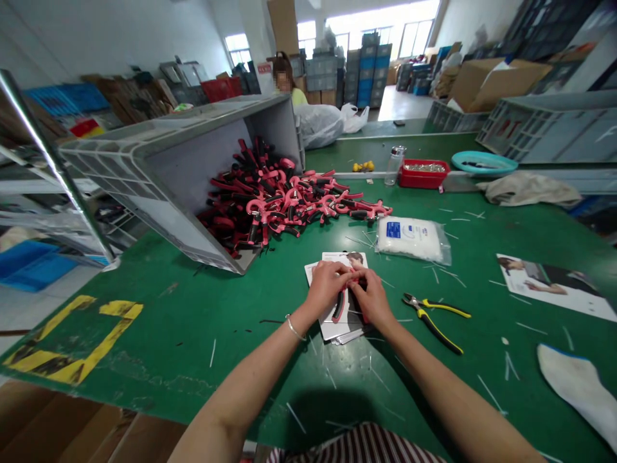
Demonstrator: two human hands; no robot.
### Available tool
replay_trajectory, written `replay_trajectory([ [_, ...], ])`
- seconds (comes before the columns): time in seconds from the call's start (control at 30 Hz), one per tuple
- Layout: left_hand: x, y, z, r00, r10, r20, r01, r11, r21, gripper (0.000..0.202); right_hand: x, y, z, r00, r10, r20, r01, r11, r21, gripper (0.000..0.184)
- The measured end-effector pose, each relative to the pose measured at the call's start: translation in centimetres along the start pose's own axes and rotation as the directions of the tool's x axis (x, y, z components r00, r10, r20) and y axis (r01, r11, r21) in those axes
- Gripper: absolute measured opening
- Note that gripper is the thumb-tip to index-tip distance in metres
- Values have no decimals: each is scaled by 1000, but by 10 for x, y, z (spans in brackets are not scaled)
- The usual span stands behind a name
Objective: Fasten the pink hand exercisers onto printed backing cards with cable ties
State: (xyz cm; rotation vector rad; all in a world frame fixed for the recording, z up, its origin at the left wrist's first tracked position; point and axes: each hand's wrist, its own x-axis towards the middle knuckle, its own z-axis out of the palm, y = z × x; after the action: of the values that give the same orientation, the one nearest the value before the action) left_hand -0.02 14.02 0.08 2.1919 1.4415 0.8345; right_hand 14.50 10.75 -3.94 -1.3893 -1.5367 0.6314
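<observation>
My left hand [326, 287] and my right hand [371, 297] meet over a small stack of printed cards [337, 329] on the green table [193, 334]. Both are closed on one pink-and-black hand gripper [340, 305], which lies on the top card. Its black handles point toward me between my hands. Behind the cards a heap of the same pink hand grippers [289, 199] spills out of a tipped grey crate [159, 167].
Yellow-handled pliers [436, 317] lie right of my hands, a clear bag of white cable ties [413, 238] behind them. A red tray [423, 173], a bottle [394, 165], a cloth [527, 188], a printed sheet [554, 284], a white glove [578, 386] and cut tie ends lie about. A person [288, 80] sits far back.
</observation>
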Motion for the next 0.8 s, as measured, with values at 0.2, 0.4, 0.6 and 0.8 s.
replay_trajectory([
  [0.2, -42, 6, 8, 914, 374, 158, -405, 863, 302, 16, -1, -3, 3, 1000, 7, -20, -7, 1000, 19, 12],
  [0.4, -52, 13, -1, 871, 388, 302, -472, 831, 293, 10, 2, -4, 0, 1000, -2, 12, 2, 999, 44, 11],
  [0.6, -80, 7, -34, 999, 38, 12, -40, 983, 182, 52, -19, -20, -34, 946, -169, 275, 224, 957, -183, 12],
  [0.8, -83, -2, -27, 988, 19, 154, -65, 951, 301, 28, -38, -42, -30, 830, -243, 502, 507, 704, -498, 9],
])
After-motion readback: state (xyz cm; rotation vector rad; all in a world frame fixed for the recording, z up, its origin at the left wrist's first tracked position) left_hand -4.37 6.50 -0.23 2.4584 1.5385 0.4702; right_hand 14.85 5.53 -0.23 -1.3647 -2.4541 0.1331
